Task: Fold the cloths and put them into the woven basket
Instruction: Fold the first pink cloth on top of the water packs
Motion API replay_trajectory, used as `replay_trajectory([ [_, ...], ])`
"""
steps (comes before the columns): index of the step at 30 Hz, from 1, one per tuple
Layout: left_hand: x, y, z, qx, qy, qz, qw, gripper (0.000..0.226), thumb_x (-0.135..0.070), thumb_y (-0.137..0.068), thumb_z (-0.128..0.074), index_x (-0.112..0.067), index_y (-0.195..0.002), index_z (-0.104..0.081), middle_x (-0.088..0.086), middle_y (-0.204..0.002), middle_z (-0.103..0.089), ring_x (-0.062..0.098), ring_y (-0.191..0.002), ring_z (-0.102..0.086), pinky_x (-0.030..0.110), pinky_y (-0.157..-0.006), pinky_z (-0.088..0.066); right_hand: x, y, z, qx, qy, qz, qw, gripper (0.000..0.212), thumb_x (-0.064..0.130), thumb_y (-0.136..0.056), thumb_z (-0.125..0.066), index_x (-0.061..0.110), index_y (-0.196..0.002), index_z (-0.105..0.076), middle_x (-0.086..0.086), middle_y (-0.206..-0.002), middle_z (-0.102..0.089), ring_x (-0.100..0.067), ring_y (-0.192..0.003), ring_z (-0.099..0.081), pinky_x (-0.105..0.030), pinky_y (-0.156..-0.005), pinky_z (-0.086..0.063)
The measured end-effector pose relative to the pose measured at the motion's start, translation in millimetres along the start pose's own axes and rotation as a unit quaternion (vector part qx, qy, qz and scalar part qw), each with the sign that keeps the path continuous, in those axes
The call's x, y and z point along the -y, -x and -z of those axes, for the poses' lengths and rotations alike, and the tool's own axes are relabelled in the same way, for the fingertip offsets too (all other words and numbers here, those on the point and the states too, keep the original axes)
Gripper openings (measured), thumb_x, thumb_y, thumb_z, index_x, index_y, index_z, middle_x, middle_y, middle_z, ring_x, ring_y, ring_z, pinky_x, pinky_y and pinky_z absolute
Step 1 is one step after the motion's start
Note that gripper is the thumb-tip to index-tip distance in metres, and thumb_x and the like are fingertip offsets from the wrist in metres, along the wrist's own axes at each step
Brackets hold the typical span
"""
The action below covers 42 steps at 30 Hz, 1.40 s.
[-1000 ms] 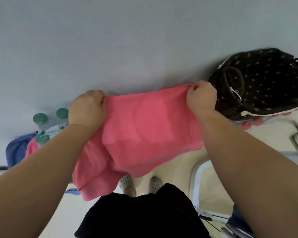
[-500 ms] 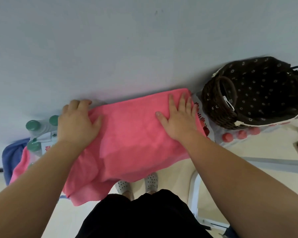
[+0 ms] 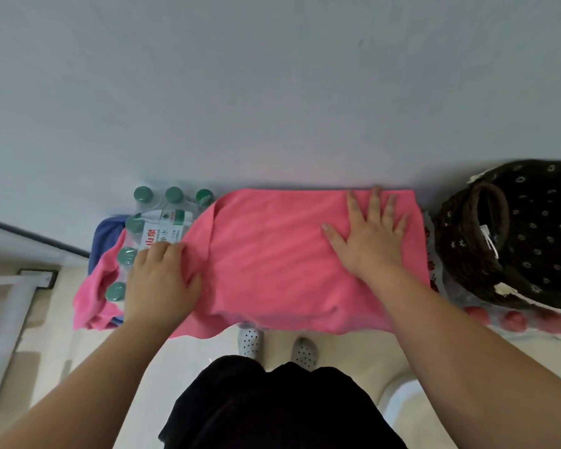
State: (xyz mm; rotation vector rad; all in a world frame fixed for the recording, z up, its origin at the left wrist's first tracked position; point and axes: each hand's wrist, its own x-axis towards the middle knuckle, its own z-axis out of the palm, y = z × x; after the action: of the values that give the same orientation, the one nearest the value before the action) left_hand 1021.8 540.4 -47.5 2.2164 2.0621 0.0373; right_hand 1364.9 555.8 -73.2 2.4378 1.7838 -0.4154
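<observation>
Grey-blue wall and pale floor fill the head view. Just left of the woven basket (image 3: 459,254), a pink cloth (image 3: 272,260) lies spread over a shrink-wrapped bottle pack (image 3: 157,228). It is soft and matte, with a doubled layer showing and its near edge drooping. The right hand (image 3: 371,241), nearer the basket, presses flat with a wide grip and splayed fingers. The left hand (image 3: 161,283), farther from the basket, rests on the cloth with bent fingers; whether that grip pinches fabric cannot be told. Folding appears about half done. The basket, stiff dark wicker with a dotted lining, seemingly holds no cloth yet. A blue cloth (image 3: 106,234) waits farthest from it.
</observation>
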Motion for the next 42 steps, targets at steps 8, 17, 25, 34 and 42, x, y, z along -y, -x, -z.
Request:
replay_trajectory([
  [8, 3, -14, 15, -0.040, 0.128, 0.061, 0.989, 0.020, -0.018, -0.091, -0.060, -0.010, -0.074, -0.068, 0.007, -0.069, -0.064, 0.033, -0.071, -0.059, 0.034, -0.061, -0.042, -6, 1, 1, -0.012, -0.001, 0.018, 1.000, 0.088, 0.082, -0.085, -0.012, 0.035, -0.158, 0.002, -0.013, -0.164, 0.018, -0.040, -0.150, 0.014, -0.065, -0.117, 0.005],
  [17, 39, -69, 41, 0.011, 0.280, 0.188, 0.941, 0.017, -0.017, -0.090, -0.061, -0.007, -0.084, -0.074, 0.012, -0.080, -0.070, 0.027, -0.074, -0.060, 0.029, -0.060, -0.042, -8, -2, 0, -0.017, 0.023, 0.001, 1.000, 0.092, 0.088, -0.081, -0.015, 0.038, -0.157, 0.003, -0.006, -0.165, 0.016, -0.036, -0.152, 0.009, -0.063, -0.118, 0.004],
  [25, 79, -109, 30, 0.018, 0.232, 0.122, 0.965, 0.022, -0.040, -0.090, -0.063, -0.019, -0.095, -0.068, 0.001, -0.074, -0.068, 0.022, -0.070, -0.062, 0.030, -0.066, -0.043, 68, 29, 18, -0.163, -0.009, 0.016, 0.986, 0.075, 0.067, -0.090, -0.033, 0.019, -0.147, -0.042, -0.021, -0.152, -0.038, -0.043, -0.137, -0.036, -0.058, -0.110, -0.029],
  [34, 128, -61, 21, 0.103, 0.187, -0.053, 0.976, 0.037, -0.067, -0.073, -0.063, -0.032, -0.083, -0.056, -0.014, -0.071, -0.061, 0.005, -0.066, -0.059, 0.032, -0.062, -0.052, 267, 61, 5, -0.065, -0.095, 0.184, 0.976, 0.032, 0.049, -0.086, -0.062, 0.020, -0.100, -0.066, -0.003, -0.095, -0.061, -0.028, -0.098, -0.052, -0.038, -0.090, -0.040],
  [42, 131, -78, 24, 0.076, 0.344, -0.076, 0.933, 0.021, -0.031, -0.091, -0.059, -0.021, -0.074, -0.054, -0.001, -0.063, -0.061, 0.018, -0.062, -0.060, 0.039, -0.061, -0.050, 293, 50, 5, -0.056, -0.104, 0.191, 0.974, 0.031, 0.032, -0.084, -0.061, 0.029, -0.114, -0.069, -0.002, -0.099, -0.071, -0.032, -0.095, -0.063, -0.043, -0.079, -0.052],
])
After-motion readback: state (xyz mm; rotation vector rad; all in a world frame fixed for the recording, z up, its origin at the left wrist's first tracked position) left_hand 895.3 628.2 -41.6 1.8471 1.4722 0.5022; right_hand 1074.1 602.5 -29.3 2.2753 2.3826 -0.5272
